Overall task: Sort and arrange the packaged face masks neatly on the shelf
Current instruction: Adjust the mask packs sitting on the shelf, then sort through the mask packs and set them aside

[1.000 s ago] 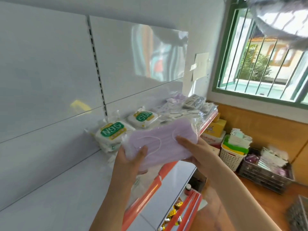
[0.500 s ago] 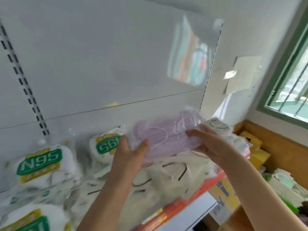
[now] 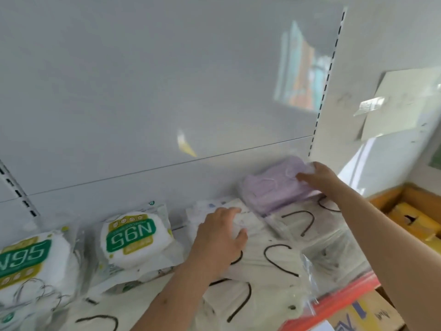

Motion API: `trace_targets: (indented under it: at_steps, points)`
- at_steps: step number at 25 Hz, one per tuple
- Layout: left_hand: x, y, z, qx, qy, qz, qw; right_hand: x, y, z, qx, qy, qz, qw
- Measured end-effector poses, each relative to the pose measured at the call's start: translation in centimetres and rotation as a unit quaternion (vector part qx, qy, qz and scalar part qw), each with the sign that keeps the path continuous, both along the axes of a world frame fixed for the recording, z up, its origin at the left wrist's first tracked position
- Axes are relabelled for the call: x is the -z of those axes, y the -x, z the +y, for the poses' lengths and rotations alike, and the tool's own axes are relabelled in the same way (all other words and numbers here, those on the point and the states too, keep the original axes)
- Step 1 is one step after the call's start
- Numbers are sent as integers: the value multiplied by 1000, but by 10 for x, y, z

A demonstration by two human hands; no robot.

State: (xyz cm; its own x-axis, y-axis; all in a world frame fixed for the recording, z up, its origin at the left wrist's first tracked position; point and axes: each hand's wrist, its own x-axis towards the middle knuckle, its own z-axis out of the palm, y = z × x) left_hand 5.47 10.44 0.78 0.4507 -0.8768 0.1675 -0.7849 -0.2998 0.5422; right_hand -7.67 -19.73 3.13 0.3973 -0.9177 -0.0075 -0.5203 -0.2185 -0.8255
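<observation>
A small shop's stockroom or sales corner: a white retail shelving unit [image 3: 167, 91] with slotted uprights [image 3: 324, 87] and a red-edged shelf [image 3: 338, 304] holds bagged N95 masks [image 3: 133, 237]. Cardboard boxes [image 3: 415, 218] sit alongside.

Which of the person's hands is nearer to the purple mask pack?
Right. The right hand holds the purple mask pack at its far end; the left hand rests apart, on the white packs beside it.
</observation>
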Motion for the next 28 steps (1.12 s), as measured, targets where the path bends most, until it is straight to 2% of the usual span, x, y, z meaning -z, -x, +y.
trace_targets:
  at_steps: [1,3,5,7,9,11,13,17,22,25,28]
  points:
    - [6,-3,2,10,-31,-20,999,4,-5,0,3,29,77,997]
    - [11,-6,10,12,-37,-20,999,1,-11,12,32,84,199,976]
    - [6,-8,23,-15,5,-16,1000,-16,-16,37,84,180,247,948]
    - [-7,-7,47,-45,55,-21,997,-42,-33,74,84,273,176,942]
    - [-19,-11,85,-68,112,-23,991,-73,-68,132,23,333,38,942]
    - [-28,-26,143,-112,153,-28,981,-97,-115,214,-69,349,-86,931]
    - [-35,-47,213,-158,170,-45,972,-106,-161,303,-154,329,-143,921]
    - [-36,-91,384,-290,188,-57,937,-105,-240,493,-306,289,-145,896]
    - [-21,-115,574,-411,194,-53,889,-98,-292,699,-436,309,-128,836]
    - [-18,-117,640,-435,193,-33,879,-91,-310,767,-445,288,-87,843]
    - [-18,-123,676,-443,192,-16,876,-87,-328,792,-432,255,-31,865]
